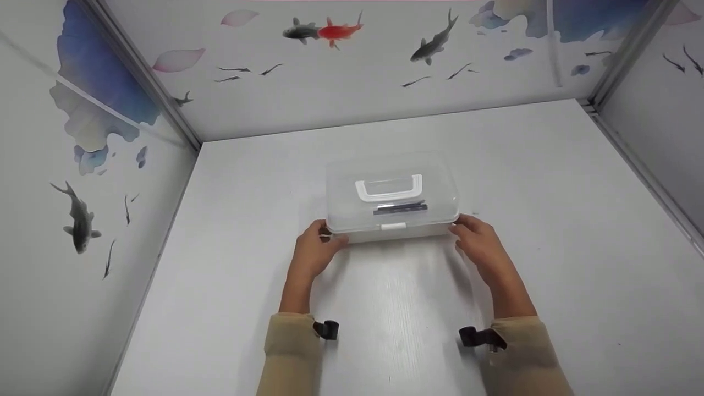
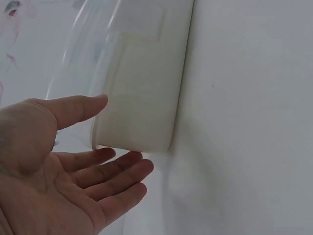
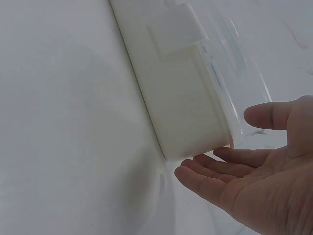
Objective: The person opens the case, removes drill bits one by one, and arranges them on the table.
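Observation:
A plastic storage box (image 1: 346, 192) with a clear lid stands on the table. On the lid lies a white handle (image 1: 389, 197), and a white latch (image 1: 394, 226) sits at the front edge. Several slim dark sticks (image 1: 400, 208) show at the lid's front part. My left hand (image 1: 318, 250) is at the box's left end, thumb by the front corner and fingers extended along the end wall. At the opposite end, my right hand (image 1: 478, 242) has its fingertips right at the wall. In the right wrist view its thumb (image 3: 266, 115) stands beside the lid rim.
The white table (image 1: 550, 220) extends around the box on all sides. Panels with painted fish enclose it at the back (image 1: 374, 104), left (image 1: 33, 220) and right (image 1: 654, 110). A black strap mount (image 1: 328, 330) is on the left sleeve, another (image 1: 468, 336) on the right.

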The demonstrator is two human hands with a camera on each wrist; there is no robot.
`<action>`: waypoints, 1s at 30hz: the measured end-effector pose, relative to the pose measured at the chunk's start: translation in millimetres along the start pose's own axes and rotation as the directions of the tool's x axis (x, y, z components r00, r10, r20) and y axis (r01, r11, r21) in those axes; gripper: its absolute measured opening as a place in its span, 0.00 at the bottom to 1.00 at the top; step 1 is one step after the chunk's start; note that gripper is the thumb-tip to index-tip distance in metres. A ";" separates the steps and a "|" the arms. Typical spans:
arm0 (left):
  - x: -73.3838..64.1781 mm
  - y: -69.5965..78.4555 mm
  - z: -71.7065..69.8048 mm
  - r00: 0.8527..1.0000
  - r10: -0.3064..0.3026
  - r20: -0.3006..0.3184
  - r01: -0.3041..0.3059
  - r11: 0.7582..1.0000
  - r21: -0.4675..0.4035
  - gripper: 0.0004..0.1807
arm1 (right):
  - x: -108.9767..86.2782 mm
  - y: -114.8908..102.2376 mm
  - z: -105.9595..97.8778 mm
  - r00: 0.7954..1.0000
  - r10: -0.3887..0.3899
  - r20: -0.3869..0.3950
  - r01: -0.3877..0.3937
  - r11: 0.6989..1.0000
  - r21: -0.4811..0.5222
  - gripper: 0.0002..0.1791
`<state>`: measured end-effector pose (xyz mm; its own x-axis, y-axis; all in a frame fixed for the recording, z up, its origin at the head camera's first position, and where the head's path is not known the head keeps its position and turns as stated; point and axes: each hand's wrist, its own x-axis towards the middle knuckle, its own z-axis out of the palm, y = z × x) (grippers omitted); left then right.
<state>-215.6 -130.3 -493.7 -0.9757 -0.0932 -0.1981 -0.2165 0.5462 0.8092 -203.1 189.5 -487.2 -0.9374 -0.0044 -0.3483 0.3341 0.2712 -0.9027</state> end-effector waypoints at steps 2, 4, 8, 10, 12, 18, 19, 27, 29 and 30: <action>6.6 -3.2 -0.5 1.000 0.003 0.019 -0.003 1.000 0.017 0.37 | -0.2 1.4 -0.9 1.000 -0.004 0.005 0.004 1.000 -0.005 0.33; 12.9 -6.6 0.6 0.999 0.007 0.044 -0.008 1.000 0.024 0.42 | -0.5 3.1 -1.5 1.000 -0.005 0.012 0.005 1.000 -0.023 0.33; 23.3 -14.1 4.6 0.993 0.046 0.107 -0.050 0.998 0.043 0.53 | -1.0 5.6 -2.2 1.000 -0.015 0.021 0.016 0.998 -0.060 0.33; 27.4 -17.0 6.3 0.989 0.068 0.129 -0.076 0.996 0.053 0.57 | -0.9 6.4 -2.5 0.999 -0.024 0.021 0.026 0.997 -0.068 0.33; 31.2 -19.4 7.1 0.986 0.089 0.140 -0.099 0.993 0.069 0.58 | -0.9 6.6 -2.7 0.999 -0.032 0.019 0.033 0.997 -0.071 0.33; 37.6 -25.5 6.6 0.984 0.128 0.122 -0.141 0.984 0.107 0.51 | -1.1 7.3 -3.0 0.999 -0.041 0.021 0.043 0.996 -0.081 0.32; 37.8 -26.5 6.5 0.984 0.131 0.120 -0.144 0.984 0.105 0.50 | -1.2 7.5 -3.1 0.999 -0.041 0.021 0.043 0.996 -0.083 0.32; 34.8 -34.0 7.4 0.990 0.119 0.070 -0.118 0.993 -0.014 0.49 | -0.7 8.5 -2.5 0.999 -0.038 0.016 0.039 0.995 -0.094 0.33; 33.3 -35.1 8.5 0.992 0.112 0.050 -0.111 0.994 -0.020 0.49 | -0.4 9.2 -2.7 0.999 -0.036 0.018 0.038 0.995 -0.089 0.33; 32.4 -35.5 8.9 0.992 0.116 0.039 -0.116 0.993 -0.010 0.49 | -0.2 9.5 -2.8 0.999 -0.036 0.019 0.037 0.996 -0.087 0.33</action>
<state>-239.2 -145.4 -533.8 -0.9922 0.0034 -0.1244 -0.1025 0.5450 0.8321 -200.0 194.7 -495.0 -0.9466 -0.0324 -0.3207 0.2892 0.3537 -0.8895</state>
